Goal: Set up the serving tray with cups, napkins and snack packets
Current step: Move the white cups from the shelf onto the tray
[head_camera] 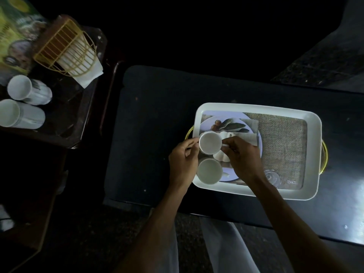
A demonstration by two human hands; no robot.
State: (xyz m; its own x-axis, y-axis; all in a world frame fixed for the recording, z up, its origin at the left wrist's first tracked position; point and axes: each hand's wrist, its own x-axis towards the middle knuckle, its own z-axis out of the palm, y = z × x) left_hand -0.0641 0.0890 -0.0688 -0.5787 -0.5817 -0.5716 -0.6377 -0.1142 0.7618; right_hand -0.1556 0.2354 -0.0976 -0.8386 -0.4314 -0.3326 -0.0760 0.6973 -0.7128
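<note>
Both hands steady one white cup [210, 142] over the serving tray [256, 108], apparently to seat it just behind the second cup [210, 170] at the tray's 9 o'clock end. The left hand [184, 161] pinches the rim from 9 o'clock. The right hand [241, 157] closes on the handle side at 3 o'clock.

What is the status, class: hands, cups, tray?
Left hand and right hand both on upper cup, at tray left end. Second cup already set beside it. Napkins, spare cups wait on side table.
</note>
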